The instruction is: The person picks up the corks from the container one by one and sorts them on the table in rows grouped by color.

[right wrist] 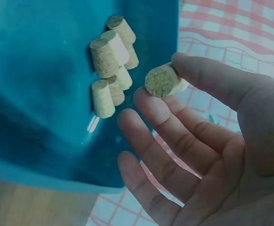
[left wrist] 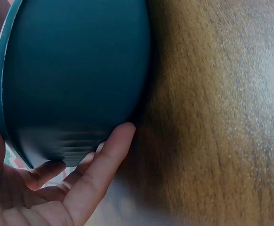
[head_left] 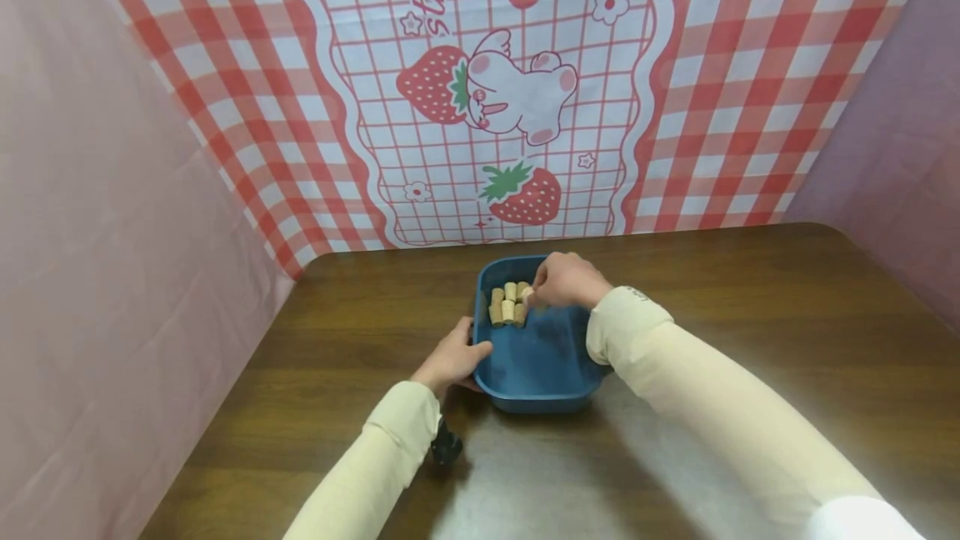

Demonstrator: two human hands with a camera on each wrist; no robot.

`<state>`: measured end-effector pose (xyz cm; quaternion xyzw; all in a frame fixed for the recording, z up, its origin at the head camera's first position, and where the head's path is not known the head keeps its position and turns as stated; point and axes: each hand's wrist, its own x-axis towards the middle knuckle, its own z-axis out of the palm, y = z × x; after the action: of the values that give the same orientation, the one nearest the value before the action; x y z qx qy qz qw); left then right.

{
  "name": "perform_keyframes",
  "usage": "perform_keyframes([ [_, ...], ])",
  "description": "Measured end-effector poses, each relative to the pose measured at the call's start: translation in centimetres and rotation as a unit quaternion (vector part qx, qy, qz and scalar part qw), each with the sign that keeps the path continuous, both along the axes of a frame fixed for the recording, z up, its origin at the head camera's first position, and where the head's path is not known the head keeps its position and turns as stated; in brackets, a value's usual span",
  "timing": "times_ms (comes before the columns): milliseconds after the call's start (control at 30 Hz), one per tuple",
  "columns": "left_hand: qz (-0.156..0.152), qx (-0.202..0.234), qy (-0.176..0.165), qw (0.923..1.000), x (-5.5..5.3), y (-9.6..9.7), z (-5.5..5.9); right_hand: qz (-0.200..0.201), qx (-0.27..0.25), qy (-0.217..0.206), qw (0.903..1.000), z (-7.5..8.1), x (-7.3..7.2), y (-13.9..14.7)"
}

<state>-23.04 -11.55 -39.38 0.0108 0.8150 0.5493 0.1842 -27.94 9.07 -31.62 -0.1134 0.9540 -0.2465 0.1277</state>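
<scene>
A blue plastic bin (head_left: 540, 357) stands on the wooden table, with several cork stoppers (head_left: 508, 312) upright in a cluster in its far left corner. My left hand (head_left: 453, 354) holds the bin's left side, thumb over the rim. In the left wrist view its fingers (left wrist: 101, 176) lie along the outer wall. Above the bin, my right hand (head_left: 566, 280) pinches one cork stopper (right wrist: 161, 81) between thumb and index finger, apart from the cluster. The other fingers of that hand are loosely spread.
The wooden table (head_left: 360, 332) carries the bin near its far edge. Behind it hangs a red-and-white strawberry cloth (head_left: 495, 173). Pink fabric (head_left: 135, 215) closes off the left side. A black object (head_left: 446, 444) sits at my left wrist.
</scene>
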Motion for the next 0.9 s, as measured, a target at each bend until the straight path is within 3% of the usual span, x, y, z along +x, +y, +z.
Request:
perform_keyframes([
  [633,0.000,0.000,0.011,0.9999,0.1,0.0,-0.2,-0.046,-0.067,0.000,0.9967,0.8,0.5,3.5],
  [900,-0.002,0.001,0.011,0.9999,0.1,0.0,-0.1,-0.072,-0.088,0.019,0.9934,0.5,0.8,5.2],
])
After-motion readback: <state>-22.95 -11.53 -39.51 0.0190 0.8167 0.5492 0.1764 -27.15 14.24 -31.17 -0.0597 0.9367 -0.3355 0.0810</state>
